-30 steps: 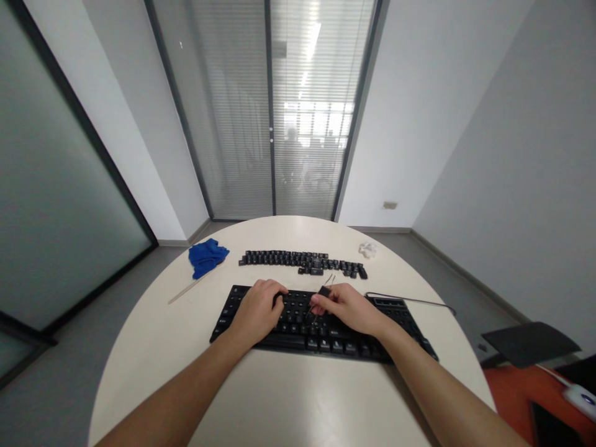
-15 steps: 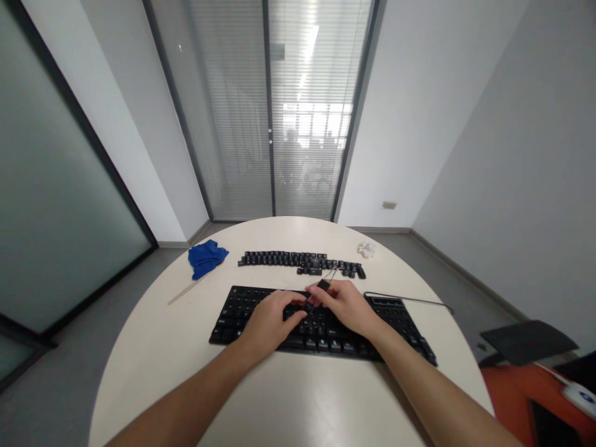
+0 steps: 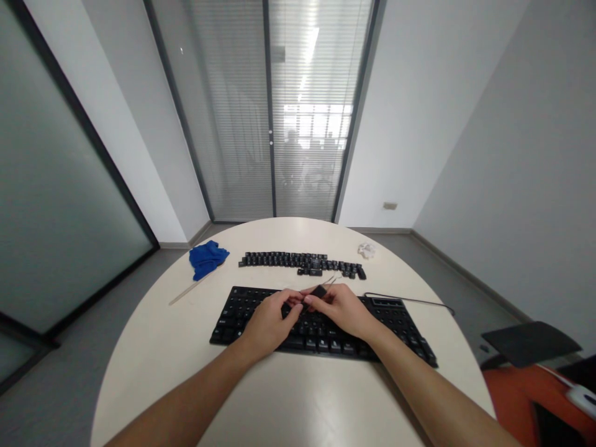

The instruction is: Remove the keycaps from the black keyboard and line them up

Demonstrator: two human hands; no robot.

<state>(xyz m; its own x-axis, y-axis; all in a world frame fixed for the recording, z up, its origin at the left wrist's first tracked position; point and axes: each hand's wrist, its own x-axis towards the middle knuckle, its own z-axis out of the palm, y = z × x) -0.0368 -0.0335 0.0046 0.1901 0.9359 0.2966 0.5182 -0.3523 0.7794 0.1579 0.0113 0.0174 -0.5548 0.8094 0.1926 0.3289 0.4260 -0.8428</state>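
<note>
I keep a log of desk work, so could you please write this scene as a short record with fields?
Keyboard: black, lying on the pale table
Right grip: pinching a black-bodied wire tool above the keys
Left grip: fingertips close to the right ones, over the keyboard; whether it holds anything is hidden
Loose keycaps: in rows beyond the keyboard
Blue cloth: crumpled, far left
Thin stick: one end by the cloth
White wad: far right
</note>
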